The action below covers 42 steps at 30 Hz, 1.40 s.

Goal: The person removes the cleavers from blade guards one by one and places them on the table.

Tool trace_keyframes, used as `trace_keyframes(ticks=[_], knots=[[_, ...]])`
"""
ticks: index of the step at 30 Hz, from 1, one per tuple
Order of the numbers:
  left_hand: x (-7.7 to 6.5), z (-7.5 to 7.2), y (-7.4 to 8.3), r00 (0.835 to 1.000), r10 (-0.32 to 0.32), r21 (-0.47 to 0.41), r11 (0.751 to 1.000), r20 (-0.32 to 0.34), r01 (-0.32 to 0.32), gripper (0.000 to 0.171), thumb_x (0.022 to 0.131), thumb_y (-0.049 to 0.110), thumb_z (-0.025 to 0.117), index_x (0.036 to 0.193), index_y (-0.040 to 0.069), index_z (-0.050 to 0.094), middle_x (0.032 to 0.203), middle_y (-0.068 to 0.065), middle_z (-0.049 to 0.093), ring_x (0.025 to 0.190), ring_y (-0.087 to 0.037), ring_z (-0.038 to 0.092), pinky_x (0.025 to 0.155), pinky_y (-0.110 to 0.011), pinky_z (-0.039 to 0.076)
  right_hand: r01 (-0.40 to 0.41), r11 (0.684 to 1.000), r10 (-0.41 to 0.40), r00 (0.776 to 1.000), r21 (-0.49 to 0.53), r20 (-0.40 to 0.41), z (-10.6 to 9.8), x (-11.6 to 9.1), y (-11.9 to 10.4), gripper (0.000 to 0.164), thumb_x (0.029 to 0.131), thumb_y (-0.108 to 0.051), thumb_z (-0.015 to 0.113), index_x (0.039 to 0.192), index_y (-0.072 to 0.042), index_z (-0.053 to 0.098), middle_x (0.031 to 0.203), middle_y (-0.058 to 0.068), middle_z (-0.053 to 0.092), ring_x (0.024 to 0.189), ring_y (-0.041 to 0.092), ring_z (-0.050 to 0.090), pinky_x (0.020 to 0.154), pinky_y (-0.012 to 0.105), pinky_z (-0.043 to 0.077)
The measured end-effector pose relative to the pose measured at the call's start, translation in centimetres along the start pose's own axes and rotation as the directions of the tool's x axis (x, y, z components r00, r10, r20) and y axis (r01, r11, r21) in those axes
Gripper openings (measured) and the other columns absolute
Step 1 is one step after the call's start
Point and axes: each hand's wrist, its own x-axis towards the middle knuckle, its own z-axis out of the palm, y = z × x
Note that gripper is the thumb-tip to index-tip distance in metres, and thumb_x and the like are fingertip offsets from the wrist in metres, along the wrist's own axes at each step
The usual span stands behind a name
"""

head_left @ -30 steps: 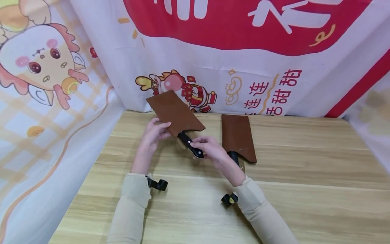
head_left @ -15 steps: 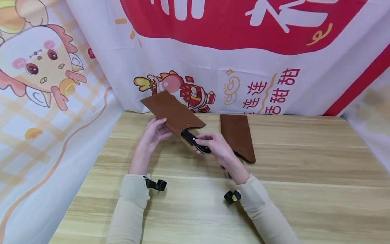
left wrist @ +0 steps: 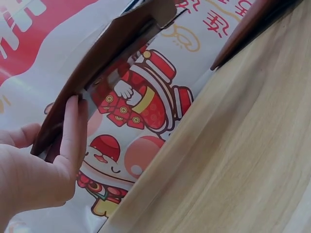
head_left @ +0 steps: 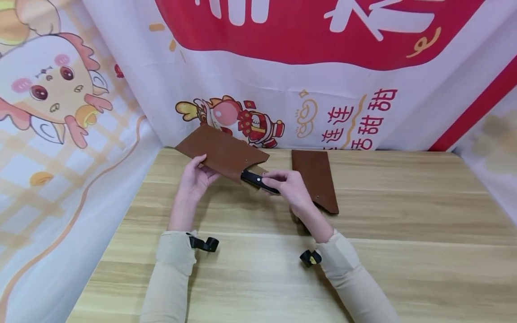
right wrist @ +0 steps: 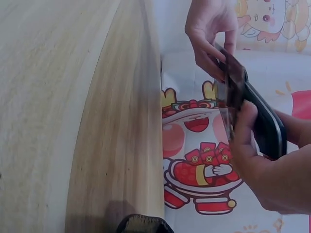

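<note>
A cleaver sits in a brown leather sheath (head_left: 222,146), held tilted above the back of the table. My left hand (head_left: 194,179) pinches the sheath's lower left edge, the thumb on the upper face and fingers beneath. In the left wrist view the sheath (left wrist: 97,68) appears nearly edge-on between thumb and fingers. My right hand (head_left: 292,190) grips the black riveted handle (head_left: 251,177), which sticks out of the sheath's right end. The right wrist view has my thumb along the dark handle (right wrist: 267,128). The blade is hidden inside the sheath.
A second brown sheath (head_left: 313,172) lies on the wooden table (head_left: 404,215) to the right, its lower end partly behind my right wrist. A printed cloth (head_left: 258,76) hangs right behind the table's back edge. Black wrist mounts (head_left: 203,244) hang at both cuffs.
The sheathed cleaver has turned closer to level, its far end swinging left and down, its handle end rising. My right hand has moved slightly right and up with the handle.
</note>
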Motion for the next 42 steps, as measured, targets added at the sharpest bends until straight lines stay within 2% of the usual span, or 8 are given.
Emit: trace_keyframes(ticks=[3,7,13,18,22,27,34,42], knots=[[0.0,0.2,0.0,1.000,0.013,-0.073,0.997,-0.019,-0.015,0.005,0.107,0.008,0.044,0.108,0.007,0.049,0.090,-0.010,0.063,0.083,-0.025,0.068,0.073,-0.038,0.061,0.012,0.983,0.001,0.997,0.181,-0.072,-0.1,0.1,-0.2,0.025,0.100,-0.006,0.069,0.118,0.011,0.069,0.116,0.023,0.069,0.081,0.019,0.075,0.081,0.033,0.062],[0.0,0.7,-0.5,0.999,0.028,-0.146,0.989,-0.037,-0.034,0.006,0.106,0.002,0.044,0.108,0.005,0.048,0.092,-0.014,0.063,0.084,-0.028,0.069,0.075,-0.040,0.062,0.045,0.893,0.019,0.990,0.447,-0.137,-0.7,0.2,-0.4,0.025,0.103,-0.003,0.063,0.122,0.014,0.060,0.117,0.022,0.065,0.083,0.020,0.076,0.086,0.034,0.060],[0.0,1.4,-1.7,0.998,0.027,-0.197,0.980,-0.060,-0.038,0.013,0.106,0.002,0.044,0.098,0.002,0.054,0.085,-0.015,0.064,0.077,-0.026,0.069,0.072,-0.039,0.063,0.049,0.774,0.082,0.981,0.631,-0.178,-1.6,0.4,-0.5,0.021,0.105,-0.003,0.059,0.122,0.008,0.057,0.102,0.015,0.072,0.088,0.021,0.075,0.093,0.037,0.058],[0.1,2.0,-2.9,0.997,0.044,-0.214,0.975,-0.061,-0.056,0.015,0.106,-0.001,0.044,0.096,0.001,0.056,0.084,-0.014,0.065,0.079,-0.025,0.070,0.073,-0.039,0.063,0.061,0.727,0.114,0.972,0.684,-0.208,-2.3,0.7,-0.4,0.034,0.106,-0.006,0.057,0.135,0.011,0.052,0.104,0.015,0.071,0.096,0.022,0.072,0.099,0.037,0.055],[0.2,2.3,-3.4,0.998,0.042,-0.213,0.976,-0.046,-0.051,0.010,0.106,-0.002,0.045,0.104,0.001,0.054,0.087,-0.014,0.066,0.080,-0.024,0.070,0.073,-0.038,0.063,0.051,0.702,0.154,0.963,0.710,-0.221,-2.9,0.8,-0.3,0.039,0.107,-0.010,0.056,0.141,0.009,0.050,0.121,0.019,0.065,0.111,0.024,0.066,0.100,0.036,0.054],[0.4,2.5,-3.8,0.997,0.074,-0.197,0.977,-0.030,-0.079,0.017,0.106,-0.002,0.045,0.096,0.001,0.059,0.082,-0.013,0.067,0.075,-0.024,0.070,0.070,-0.036,0.063,0.032,0.663,0.199,0.956,0.748,-0.217,-3.4,0.9,-0.3,0.039,0.108,-0.011,0.054,0.143,0.006,0.050,0.141,0.025,0.054,0.126,0.027,0.058,0.100,0.036,0.053],[0.2,2.5,-3.5,0.990,0.127,-0.181,0.974,-0.057,-0.136,0.018,0.106,0.000,0.048,0.092,0.003,0.060,0.082,-0.010,0.067,0.075,-0.022,0.069,0.068,-0.034,0.062,0.038,0.628,0.238,0.942,0.777,-0.238,-3.7,0.9,-0.5,0.028,0.107,-0.010,0.056,0.132,0.004,0.055,0.129,0.023,0.061,0.125,0.030,0.060,0.097,0.037,0.055],[0.2,2.1,-2.5,0.986,0.131,-0.222,0.963,-0.101,-0.151,0.017,0.106,0.002,0.049,0.093,0.003,0.058,0.082,-0.010,0.064,0.076,-0.022,0.067,0.070,-0.035,0.062,0.049,0.581,0.240,0.944,0.813,-0.228,-4.6,0.8,-0.8,0.030,0.107,-0.011,0.056,0.135,0.002,0.054,0.131,0.021,0.058,0.130,0.029,0.057,0.102,0.039,0.052]])
